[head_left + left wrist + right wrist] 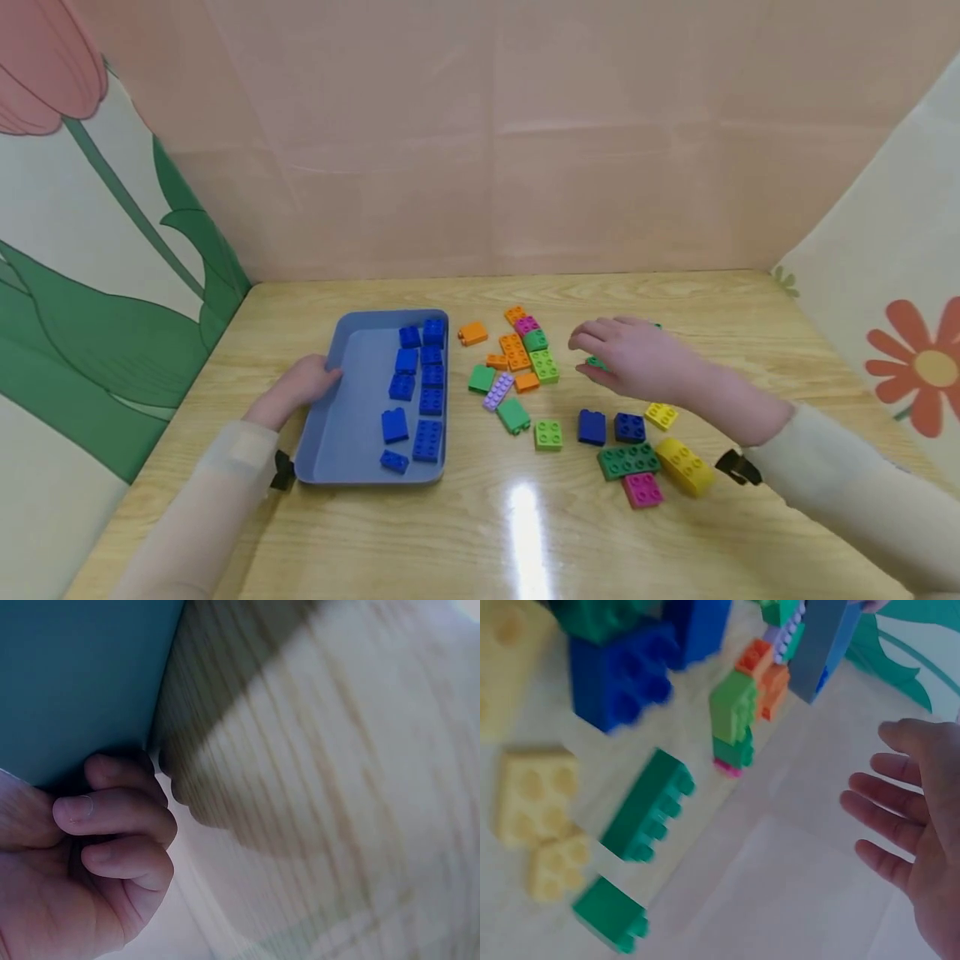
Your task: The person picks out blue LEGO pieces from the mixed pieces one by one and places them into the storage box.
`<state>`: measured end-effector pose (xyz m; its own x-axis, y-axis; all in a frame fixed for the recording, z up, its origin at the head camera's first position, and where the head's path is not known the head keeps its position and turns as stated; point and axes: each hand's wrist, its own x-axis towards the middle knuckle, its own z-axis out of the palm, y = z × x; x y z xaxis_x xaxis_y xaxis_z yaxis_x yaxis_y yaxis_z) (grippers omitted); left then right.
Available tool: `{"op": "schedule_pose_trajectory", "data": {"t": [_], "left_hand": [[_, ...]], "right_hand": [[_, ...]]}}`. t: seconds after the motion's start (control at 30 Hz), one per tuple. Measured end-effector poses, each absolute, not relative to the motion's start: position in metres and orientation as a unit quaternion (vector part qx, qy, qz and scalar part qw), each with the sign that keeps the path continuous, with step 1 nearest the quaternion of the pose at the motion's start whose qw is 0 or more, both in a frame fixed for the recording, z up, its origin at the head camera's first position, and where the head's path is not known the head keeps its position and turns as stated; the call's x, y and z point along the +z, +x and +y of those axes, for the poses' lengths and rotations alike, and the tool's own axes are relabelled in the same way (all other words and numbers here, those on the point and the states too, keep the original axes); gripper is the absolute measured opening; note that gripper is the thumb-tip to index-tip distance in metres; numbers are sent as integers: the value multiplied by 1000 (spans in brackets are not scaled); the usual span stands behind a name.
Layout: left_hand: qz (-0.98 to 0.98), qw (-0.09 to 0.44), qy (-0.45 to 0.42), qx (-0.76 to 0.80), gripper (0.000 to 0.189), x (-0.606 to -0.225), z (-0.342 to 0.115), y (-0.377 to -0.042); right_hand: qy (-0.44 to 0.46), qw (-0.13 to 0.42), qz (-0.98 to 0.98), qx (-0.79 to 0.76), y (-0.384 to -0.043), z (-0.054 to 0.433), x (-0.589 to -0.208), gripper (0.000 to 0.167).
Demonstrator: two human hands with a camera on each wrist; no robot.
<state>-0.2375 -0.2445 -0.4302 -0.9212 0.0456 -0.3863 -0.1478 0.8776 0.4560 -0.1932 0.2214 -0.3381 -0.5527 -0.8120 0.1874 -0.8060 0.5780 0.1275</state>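
My left hand [303, 385] grips the left rim of a blue-grey tray [345, 408], with curled fingers against its outer side in the left wrist view. Several blue toy bricks [427, 440] lie along the tray's right half. Over the right-hand bricks, my right hand [637, 358] hovers with spread, slightly bent fingers and holds nothing. Beneath it a green brick [597, 362] is mostly hidden; the right wrist view shows a long green brick [649, 806] and a smaller green brick [611, 915]. Two dark blue bricks, one the smooth-topped brick [592, 427], lie nearer the front.
Orange, green, pink and lilac bricks cluster right of the tray, among them an orange brick [472, 334] and a lime brick [548, 435]. Front right lie a dark green brick [628, 461], a magenta brick [642, 491] and a curved yellow brick [686, 468]. A pink backdrop [495, 167] stands behind.
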Motion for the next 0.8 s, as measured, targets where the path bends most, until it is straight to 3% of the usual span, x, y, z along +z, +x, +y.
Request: {"op": "schedule_pose_trajectory", "data": {"t": [0.13, 0.47, 0.8], "left_hand": [[948, 197, -28, 248, 36, -430, -244, -238], [952, 187, -19, 243, 35, -430, -244, -236], [952, 185, -6, 242, 36, -428, -245, -236]], "right_hand": [[435, 71, -898, 2, -181, 228, -356, 35], [314, -108, -942, 41, -158, 225, -376, 64], [298, -121, -946, 31, -152, 218, -392, 60]]}}
